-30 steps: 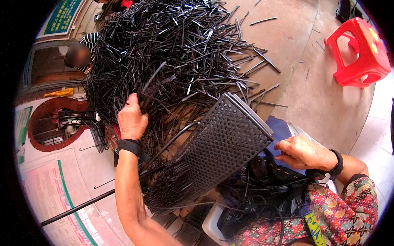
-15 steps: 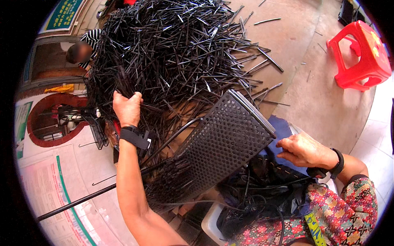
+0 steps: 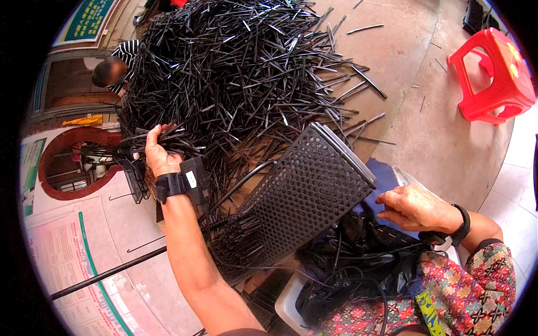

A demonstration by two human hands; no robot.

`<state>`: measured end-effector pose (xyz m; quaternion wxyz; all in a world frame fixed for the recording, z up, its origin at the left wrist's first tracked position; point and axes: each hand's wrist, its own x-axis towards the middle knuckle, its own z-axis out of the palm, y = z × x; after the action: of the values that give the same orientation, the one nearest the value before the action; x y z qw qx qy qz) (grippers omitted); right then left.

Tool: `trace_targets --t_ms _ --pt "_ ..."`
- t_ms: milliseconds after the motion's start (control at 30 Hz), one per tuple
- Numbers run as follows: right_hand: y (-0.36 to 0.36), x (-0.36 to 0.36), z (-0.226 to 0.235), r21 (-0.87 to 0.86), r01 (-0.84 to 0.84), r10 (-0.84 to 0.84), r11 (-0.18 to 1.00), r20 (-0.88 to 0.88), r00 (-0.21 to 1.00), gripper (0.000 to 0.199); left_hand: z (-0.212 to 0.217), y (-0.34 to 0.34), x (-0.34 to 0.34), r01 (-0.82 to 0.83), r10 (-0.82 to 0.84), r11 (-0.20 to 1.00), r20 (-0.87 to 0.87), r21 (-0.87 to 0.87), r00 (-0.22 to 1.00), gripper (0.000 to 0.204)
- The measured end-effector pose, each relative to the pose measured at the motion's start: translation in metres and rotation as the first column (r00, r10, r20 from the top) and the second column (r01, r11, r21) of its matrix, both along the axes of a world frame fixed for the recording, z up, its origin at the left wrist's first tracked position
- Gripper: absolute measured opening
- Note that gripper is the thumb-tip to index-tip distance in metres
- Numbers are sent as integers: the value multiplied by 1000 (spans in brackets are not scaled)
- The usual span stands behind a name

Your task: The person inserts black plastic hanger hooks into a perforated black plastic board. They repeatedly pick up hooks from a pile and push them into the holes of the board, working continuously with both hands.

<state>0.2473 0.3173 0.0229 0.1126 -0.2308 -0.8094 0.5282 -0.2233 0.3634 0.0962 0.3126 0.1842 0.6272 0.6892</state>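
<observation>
My left hand (image 3: pixel 161 154) is closed around a bundle of thin black sticks (image 3: pixel 182 141) at the left edge of a large heap of loose black sticks (image 3: pixel 224 73). A black perforated panel (image 3: pixel 314 179) slants across the middle, in front of me. Many short dark sticks stand in its holes at the lower left end, while the upper right holes hold none. Just off the panel's right corner is my right hand (image 3: pixel 414 207), its fingers curled together. What they hold, if anything, cannot be made out. Both wrists wear black straps.
A red plastic stool (image 3: pixel 493 78) stands at the far right. Behind the heap's left side a person in a striped top (image 3: pixel 126 53) bends down. A black rod (image 3: pixel 106 274) runs across at lower left. Dark plastic and cords (image 3: pixel 358 263) lie across my lap.
My left hand has turned over and shifted slightly left and down; its bundle of sticks now lies sideways instead of pointing up. My right hand stays almost still.
</observation>
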Motion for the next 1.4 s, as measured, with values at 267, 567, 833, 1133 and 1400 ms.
trace_targets --t_ms 267,567,833,1133,1400 --pt "-7 -1 -14 27 48 -46 998 -81 996 17 22 -14 23 109 -109 990 4 93 994 11" --pt "-12 -4 -12 -156 280 -308 947 -207 929 14 51 -69 152 343 -417 891 236 298 878 11" --pt "-33 -15 17 -460 298 -456 836 -285 843 18 36 -138 216 358 -488 863 402 357 775 16" --pt "-109 -67 19 -940 -25 -220 340 -105 970 36 -13 -228 235 347 -515 824 336 448 789 11" --pt "-146 -95 -3 -992 -23 -277 127 -57 959 20 -32 -279 249 272 -337 919 208 286 918 16"
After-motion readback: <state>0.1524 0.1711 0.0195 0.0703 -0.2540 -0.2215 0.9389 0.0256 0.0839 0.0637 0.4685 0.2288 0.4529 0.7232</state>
